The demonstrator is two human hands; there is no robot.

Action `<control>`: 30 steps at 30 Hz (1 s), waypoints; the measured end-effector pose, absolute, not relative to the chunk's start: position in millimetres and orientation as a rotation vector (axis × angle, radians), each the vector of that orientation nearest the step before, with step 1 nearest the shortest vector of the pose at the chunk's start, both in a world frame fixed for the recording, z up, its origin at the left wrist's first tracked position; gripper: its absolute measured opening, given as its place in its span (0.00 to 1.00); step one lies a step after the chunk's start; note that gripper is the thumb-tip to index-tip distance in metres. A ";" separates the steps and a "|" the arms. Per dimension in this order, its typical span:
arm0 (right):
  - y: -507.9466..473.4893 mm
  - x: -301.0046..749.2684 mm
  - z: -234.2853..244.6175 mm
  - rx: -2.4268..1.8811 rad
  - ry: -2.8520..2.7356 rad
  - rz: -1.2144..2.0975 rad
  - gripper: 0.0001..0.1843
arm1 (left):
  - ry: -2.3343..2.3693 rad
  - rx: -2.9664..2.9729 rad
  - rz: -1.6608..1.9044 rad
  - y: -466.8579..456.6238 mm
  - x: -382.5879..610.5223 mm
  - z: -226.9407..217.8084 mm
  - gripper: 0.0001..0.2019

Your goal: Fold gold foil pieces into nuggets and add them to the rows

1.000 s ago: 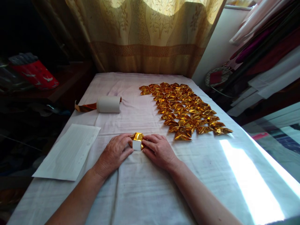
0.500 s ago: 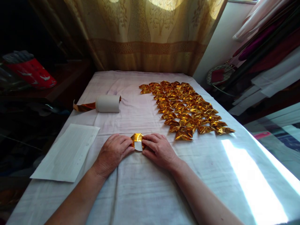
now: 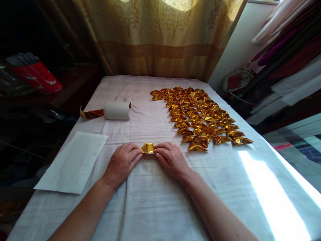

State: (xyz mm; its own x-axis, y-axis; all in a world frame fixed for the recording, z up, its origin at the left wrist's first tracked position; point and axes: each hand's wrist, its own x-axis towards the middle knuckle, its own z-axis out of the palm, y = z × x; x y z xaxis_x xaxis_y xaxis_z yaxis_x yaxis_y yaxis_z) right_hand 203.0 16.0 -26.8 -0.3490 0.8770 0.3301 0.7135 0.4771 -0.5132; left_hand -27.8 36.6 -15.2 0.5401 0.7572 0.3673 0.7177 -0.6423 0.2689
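Observation:
Between my hands is a small piece of gold foil paper (image 3: 148, 148), folded to a flat shape with slanted ends. My left hand (image 3: 123, 159) pinches its left end, and my right hand (image 3: 171, 158) grips the right end. The fingertips partly cover both ends. To the right lie several rows of folded gold foil pieces (image 3: 199, 115), boat-like in shape and set close together on the cloth.
A white cloth (image 3: 150, 207) covers the table. At the left lie a printed sheet of paper (image 3: 72, 164) and a pale tube (image 3: 116, 110) with gold foil sticking out. A red container (image 3: 37, 78) stands on a dark side surface. A curtain (image 3: 155, 57) hangs behind.
The lower part of the gold foil paper has been folded up, so its white area no longer shows. Both hands keep their hold at the ends.

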 end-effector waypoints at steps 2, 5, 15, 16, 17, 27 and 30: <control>16.7 201.6 -27.1 -1.348 -2.147 0.362 0.12 | 1.338 2.621 0.709 37.6 -26.5 -17.5 0.13; 18.5 199.0 -27.5 -1.409 -2.129 0.317 0.11 | 1.371 2.599 0.697 38.9 -24.4 -19.0 0.12; 24.8 190.9 -31.4 -1.593 -1.991 0.322 0.05 | 1.532 2.548 0.671 38.8 -17.1 -18.1 0.06; 25.0 190.0 -30.4 -1.613 -1.994 0.322 0.03 | 1.544 2.546 0.669 38.7 -16.5 -18.5 0.06; 25.2 189.0 -29.3 -1.633 -2.003 0.318 0.03 | 1.555 2.548 0.672 38.5 -16.2 -19.1 0.05; 25.1 183.8 -23.9 -1.748 -2.103 0.225 0.10 | 1.493 2.661 0.615 37.0 -13.8 -21.9 0.15; 21.4 181.3 -22.1 -1.722 -2.191 0.172 0.16 | 1.503 2.645 0.592 37.2 -12.8 -21.7 0.15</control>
State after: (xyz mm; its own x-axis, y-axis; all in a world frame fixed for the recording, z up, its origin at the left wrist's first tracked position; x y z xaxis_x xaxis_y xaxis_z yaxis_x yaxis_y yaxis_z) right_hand 181.3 21.4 -22.1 -0.2019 0.9598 0.1952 0.9176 0.2550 -0.3050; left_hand -12.8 37.2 -21.7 0.4570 0.8355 0.3052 0.8193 -0.5290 0.2212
